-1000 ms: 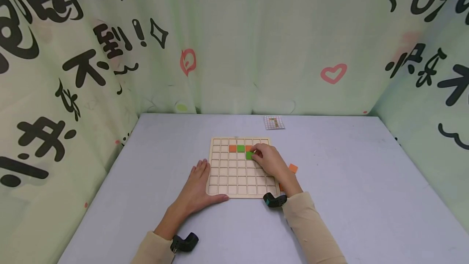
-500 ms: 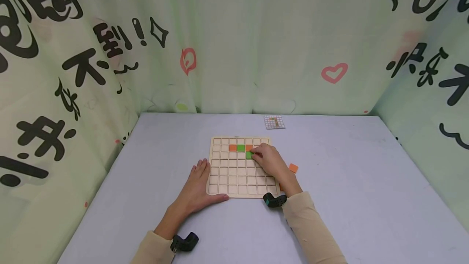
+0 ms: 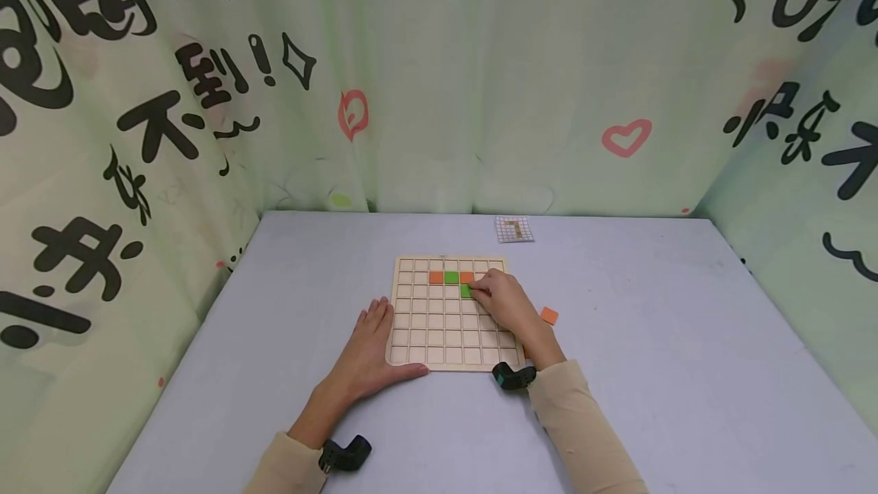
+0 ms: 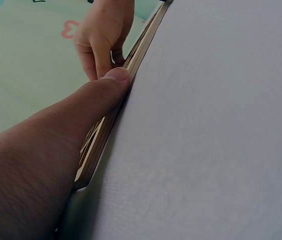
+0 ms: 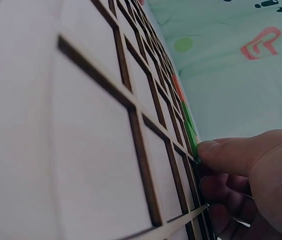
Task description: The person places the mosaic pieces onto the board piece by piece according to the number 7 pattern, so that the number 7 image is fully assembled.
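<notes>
Pinching the nearer green tile (image 3: pixel 466 291) between fingertips, the right grip (image 3: pixel 506 300) is apparently holding it square against the wooden grid board (image 3: pixel 435 320) directly beneath. Farther left, thumb and fingers apart, the left grip (image 3: pixel 370 349) is bracing the board's near-left corner, likely against sliding, while an orange tile (image 3: pixel 549 315) is lying to the right grip's right.
</notes>
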`<state>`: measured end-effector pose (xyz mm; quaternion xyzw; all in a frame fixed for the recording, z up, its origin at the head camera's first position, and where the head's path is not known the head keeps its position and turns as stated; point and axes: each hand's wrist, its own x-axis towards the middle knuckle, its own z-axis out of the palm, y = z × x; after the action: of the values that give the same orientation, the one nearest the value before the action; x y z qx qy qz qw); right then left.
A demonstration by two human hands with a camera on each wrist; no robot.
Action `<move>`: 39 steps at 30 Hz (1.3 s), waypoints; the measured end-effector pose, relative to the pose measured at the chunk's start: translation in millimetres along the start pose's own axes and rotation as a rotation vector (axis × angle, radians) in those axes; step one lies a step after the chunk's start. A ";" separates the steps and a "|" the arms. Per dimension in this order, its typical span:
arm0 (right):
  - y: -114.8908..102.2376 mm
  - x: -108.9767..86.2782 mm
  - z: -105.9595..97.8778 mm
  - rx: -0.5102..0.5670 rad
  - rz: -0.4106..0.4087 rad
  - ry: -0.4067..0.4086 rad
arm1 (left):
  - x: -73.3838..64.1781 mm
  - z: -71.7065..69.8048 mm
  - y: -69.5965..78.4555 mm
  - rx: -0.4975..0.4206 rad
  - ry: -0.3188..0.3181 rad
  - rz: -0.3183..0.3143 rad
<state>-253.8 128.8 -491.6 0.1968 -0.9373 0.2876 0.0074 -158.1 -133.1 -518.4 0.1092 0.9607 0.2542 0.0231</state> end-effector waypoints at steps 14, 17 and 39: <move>-0.8 1.1 -2.8 0.039 0.033 -0.021 | 0.2 -1.0 -0.3 -0.019 0.004 0.005; -1.9 0.9 -3.6 0.053 0.051 -0.033 | 0.2 -0.7 -0.3 -0.020 0.003 0.002; -0.7 -0.1 -10.4 0.110 0.097 -0.063 | 1.1 2.0 -1.3 -0.003 -0.003 -0.010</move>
<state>-254.4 134.0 -482.6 0.1604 -0.9283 0.3322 -0.0470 -159.2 -133.0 -520.8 0.1047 0.9608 0.2553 0.0258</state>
